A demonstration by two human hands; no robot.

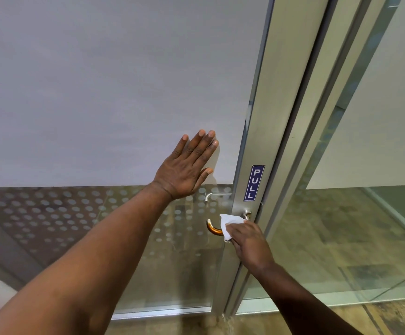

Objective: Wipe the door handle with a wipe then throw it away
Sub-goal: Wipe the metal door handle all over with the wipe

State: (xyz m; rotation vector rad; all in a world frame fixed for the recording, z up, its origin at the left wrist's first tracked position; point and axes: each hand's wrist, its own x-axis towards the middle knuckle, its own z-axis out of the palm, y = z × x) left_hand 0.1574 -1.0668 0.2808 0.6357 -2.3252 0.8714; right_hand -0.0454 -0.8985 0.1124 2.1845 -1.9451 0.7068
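**Two hands on a glass door, one of them wiping the handle**

Two bare hands are up at a glass door (114, 93) here. The left hand (184, 169) is pressed flat against the frosted part of the pane, fingers straight and held loosely together, thumb sticking out to the side toward the metal frame (264, 141). Nothing in it, just a flat palm on the glass.

The right hand (251, 240) is lower down, closed around a white wipe (229, 226) and holding it against the door handle (214, 228). The wipe is bunched over the straight part of the lever, right next to where it meets the frame, and a crumpled corner pokes out past the fingers on the left. The curved end of the handle sticks out beyond the wipe, uncovered, with an orange-ish glint on the metal.

Just above the handle on the frame there's a blue "PULL" sticker (254, 183) running vertically. Through the glass you can see a second lever (217, 195) on the far side of the door, a bit higher up. The lower part of the pane has a dotted frosted pattern, and there's another glass panel (365, 213) off to the right past the frame.
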